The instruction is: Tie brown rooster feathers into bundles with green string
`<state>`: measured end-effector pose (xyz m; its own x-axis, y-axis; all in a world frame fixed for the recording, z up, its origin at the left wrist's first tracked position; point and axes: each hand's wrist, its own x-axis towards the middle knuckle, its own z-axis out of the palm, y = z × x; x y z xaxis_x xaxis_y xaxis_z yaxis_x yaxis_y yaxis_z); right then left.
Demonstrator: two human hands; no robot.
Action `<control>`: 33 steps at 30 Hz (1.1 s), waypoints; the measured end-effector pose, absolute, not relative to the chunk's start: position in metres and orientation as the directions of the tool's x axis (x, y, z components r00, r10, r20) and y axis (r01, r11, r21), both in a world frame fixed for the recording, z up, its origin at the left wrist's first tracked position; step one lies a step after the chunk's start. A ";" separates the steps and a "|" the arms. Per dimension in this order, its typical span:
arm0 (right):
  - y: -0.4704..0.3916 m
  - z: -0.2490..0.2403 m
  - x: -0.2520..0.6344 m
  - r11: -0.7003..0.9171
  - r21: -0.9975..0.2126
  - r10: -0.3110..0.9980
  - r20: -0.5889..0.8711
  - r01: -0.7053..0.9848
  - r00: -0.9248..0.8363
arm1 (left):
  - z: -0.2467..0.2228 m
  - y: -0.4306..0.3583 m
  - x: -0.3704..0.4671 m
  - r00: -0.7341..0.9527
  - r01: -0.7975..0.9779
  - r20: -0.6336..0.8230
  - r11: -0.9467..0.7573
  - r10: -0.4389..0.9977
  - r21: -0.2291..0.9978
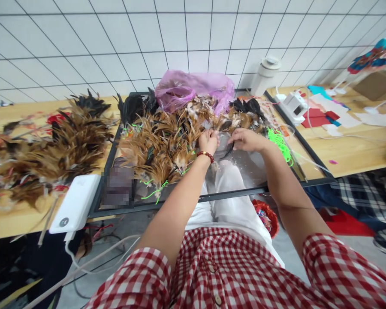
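Note:
My left hand (209, 141), with a red bead bracelet at the wrist, is closed at the right edge of a pile of brown feathers (164, 141); what its fingers pinch is too small to name. Just to its right, my right hand (245, 140) has its thumb and fingertips pressed together at a dark feather (228, 151) that hangs down over the glass top. Black feathers (249, 107) lie behind the hands. Bright green string (279, 145) lies to the right of my right hand. A pink plastic bag (196, 88) rests at the back.
More feather bunches (73, 141) cover the table at the left, near a white power bank (75, 204). A white bottle (265, 76) and a white charger (295, 106) stand at the back right. A red basket (266, 216) is below the dark frame (234, 193).

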<state>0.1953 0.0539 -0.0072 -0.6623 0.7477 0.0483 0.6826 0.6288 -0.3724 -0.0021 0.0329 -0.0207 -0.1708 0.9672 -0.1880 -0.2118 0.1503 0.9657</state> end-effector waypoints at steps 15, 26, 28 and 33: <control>0.034 0.012 0.160 0.353 0.004 0.849 0.418 0.935 -0.323 | -0.023 0.037 -0.005 -0.135 -0.213 -0.160 0.129 0.978 0.969; 0.037 -0.001 0.164 0.388 -0.112 0.757 0.605 0.915 -0.247 | -0.013 0.028 -0.007 -0.119 -0.279 -0.157 0.119 0.980 0.953; 0.036 -0.003 0.160 0.462 -0.081 0.727 0.605 0.883 -0.324 | -0.008 0.026 -0.007 -0.097 -0.329 -0.180 0.139 0.979 0.934; 0.041 -0.014 0.154 0.551 -0.040 0.711 0.546 0.834 -0.443 | 0.000 0.019 -0.004 0.025 -0.378 -0.196 0.191 0.980 0.906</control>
